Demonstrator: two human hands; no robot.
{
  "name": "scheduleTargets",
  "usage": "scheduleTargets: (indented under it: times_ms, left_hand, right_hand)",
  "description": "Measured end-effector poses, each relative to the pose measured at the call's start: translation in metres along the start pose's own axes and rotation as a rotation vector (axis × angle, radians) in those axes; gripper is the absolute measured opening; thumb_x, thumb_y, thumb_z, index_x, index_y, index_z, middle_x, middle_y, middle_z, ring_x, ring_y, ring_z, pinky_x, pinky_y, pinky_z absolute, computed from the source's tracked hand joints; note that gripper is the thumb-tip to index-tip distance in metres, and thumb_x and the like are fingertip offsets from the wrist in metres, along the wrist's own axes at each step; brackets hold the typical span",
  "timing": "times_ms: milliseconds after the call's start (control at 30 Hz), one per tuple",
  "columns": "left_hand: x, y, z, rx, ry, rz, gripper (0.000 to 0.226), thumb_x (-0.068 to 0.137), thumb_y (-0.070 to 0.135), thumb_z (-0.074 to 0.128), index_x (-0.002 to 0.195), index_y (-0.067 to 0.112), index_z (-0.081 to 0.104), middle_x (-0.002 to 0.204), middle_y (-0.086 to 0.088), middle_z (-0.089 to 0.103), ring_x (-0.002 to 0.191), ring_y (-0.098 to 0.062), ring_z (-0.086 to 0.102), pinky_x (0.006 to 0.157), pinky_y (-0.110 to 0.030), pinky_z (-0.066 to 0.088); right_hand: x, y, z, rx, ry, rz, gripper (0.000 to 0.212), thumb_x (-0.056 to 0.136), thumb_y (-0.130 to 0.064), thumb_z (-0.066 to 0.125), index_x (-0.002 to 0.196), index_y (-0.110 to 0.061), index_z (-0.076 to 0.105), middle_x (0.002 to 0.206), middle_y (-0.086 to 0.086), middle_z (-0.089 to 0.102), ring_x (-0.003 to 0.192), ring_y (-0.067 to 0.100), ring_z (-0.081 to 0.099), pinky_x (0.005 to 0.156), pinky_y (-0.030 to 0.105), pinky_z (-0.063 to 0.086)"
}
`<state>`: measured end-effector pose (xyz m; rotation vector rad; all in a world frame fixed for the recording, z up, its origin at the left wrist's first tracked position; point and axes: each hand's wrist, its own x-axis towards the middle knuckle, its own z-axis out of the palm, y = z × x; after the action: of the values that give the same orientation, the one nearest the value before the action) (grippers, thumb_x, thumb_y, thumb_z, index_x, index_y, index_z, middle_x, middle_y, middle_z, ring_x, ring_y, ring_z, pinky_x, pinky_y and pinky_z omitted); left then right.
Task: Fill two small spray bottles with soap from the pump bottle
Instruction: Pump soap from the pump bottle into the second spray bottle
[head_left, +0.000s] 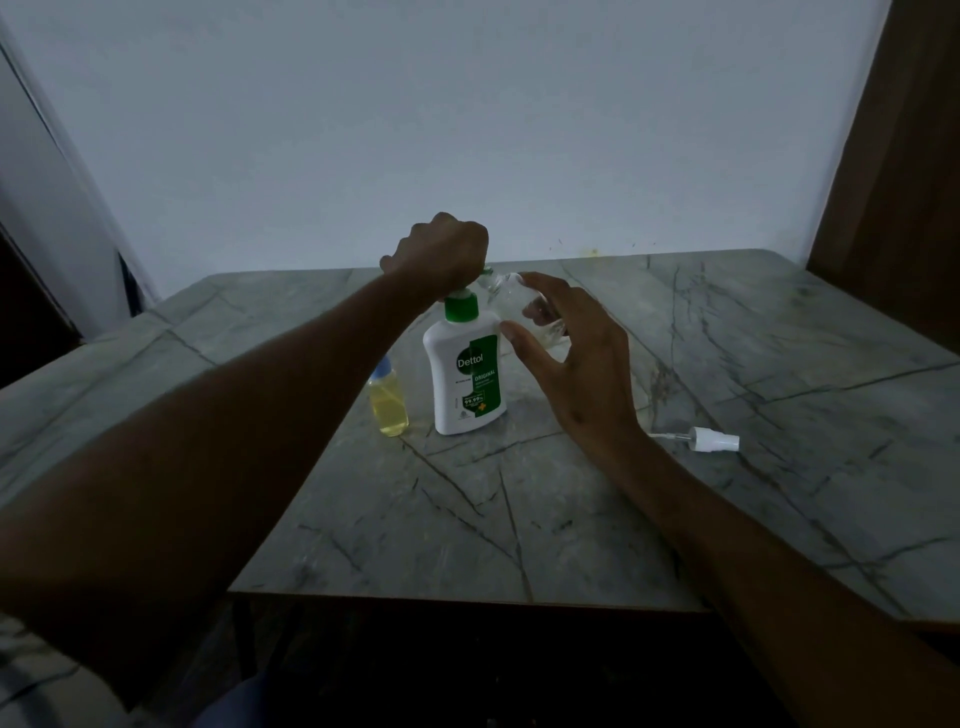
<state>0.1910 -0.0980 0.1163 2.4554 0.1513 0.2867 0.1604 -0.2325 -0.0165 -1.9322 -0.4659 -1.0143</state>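
Pump bottle (464, 374) head is gripped and pressed by fisted left hand (441, 252), while a clear spray bottle (519, 301) is held tilted at its 2 o'clock in right hand (566, 353) fingers so the spout meets its mouth.

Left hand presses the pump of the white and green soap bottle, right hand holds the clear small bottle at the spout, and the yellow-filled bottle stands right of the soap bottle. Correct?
Not quite: in the head view the yellow-filled small bottle with the blue cap stands left of the white and green soap pump bottle, not right. The rest holds.

It looks like a room in a home: a marble-patterned surface (597, 519) against a plain pale wall (467, 130), with wooden furniture (898, 182) beside it.
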Motion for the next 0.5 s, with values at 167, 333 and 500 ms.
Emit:
scheduleTargets:
  times_ms: [167, 333, 500]
  left_hand:
    - [0.0033, -0.0033, 0.0022, -0.021, 0.011, -0.005, 0.024, 0.094, 0.027, 0.041, 0.108, 0.011, 0.051, 0.107, -0.012, 0.056, 0.102, -0.030, 0.058, 0.105, -0.046, 0.046]
    - [-0.0004, -0.0041, -0.0034, -0.001, -0.030, 0.019, 0.017, 0.095, 0.025, 0.042, 0.082, 0.015, 0.048, 0.086, -0.005, 0.055, 0.073, -0.020, 0.050, 0.081, -0.037, 0.041]
    - [-0.0026, 0.0000, -0.0057, 0.001, -0.041, -0.001, 0.019, 0.082, 0.028, 0.043, 0.084, 0.014, 0.055, 0.096, -0.009, 0.068, 0.092, -0.028, 0.066, 0.104, -0.047, 0.051]
  right_hand:
    - [-0.0009, -0.0005, -0.0006, -0.015, -0.009, 0.004, 0.049, 0.095, -0.044, 0.066, 0.139, -0.024, 0.056, 0.115, -0.006, 0.066, 0.100, 0.003, 0.059, 0.089, 0.033, 0.055]
    - [-0.0005, -0.0013, -0.0002, 0.001, -0.012, 0.002, 0.049, 0.095, -0.043, 0.068, 0.139, -0.024, 0.056, 0.114, -0.006, 0.066, 0.100, 0.004, 0.060, 0.088, 0.035, 0.055]
    - [0.0003, -0.0002, -0.0013, 0.002, 0.001, -0.004, 0.049, 0.096, -0.043, 0.067, 0.139, -0.023, 0.057, 0.113, -0.006, 0.066, 0.100, 0.005, 0.061, 0.088, 0.036, 0.056]
